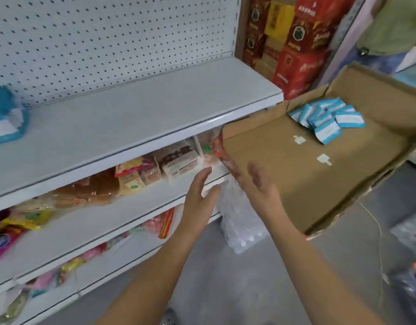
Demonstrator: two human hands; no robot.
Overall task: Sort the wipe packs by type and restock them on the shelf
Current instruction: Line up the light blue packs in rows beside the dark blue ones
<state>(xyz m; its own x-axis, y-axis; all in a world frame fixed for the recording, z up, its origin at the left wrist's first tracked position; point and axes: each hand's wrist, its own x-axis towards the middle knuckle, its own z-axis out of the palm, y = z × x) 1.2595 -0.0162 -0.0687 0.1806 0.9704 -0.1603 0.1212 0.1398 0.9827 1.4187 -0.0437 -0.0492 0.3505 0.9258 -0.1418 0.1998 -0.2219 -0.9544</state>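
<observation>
Several small blue-and-white wipe packs (327, 118) lie in a loose heap at the far side of an open cardboard box (303, 170) on the right. A few blue-and-white packs (5, 118) stand stacked at the left end of the top white shelf (122, 118). My left hand (200, 195) is held out in front of the lower shelf edge, fingers straight, holding nothing. My right hand (261, 184) hovers by the box's near left corner, fingers relaxed and empty.
The shelf below holds bread and snack packets (141, 174). A plastic-wrapped pack of water bottles (239, 221) stands on the floor under my hands. Red and yellow cartons (293, 41) are stacked behind the shelf end. Another person (399, 26) stands at the top right.
</observation>
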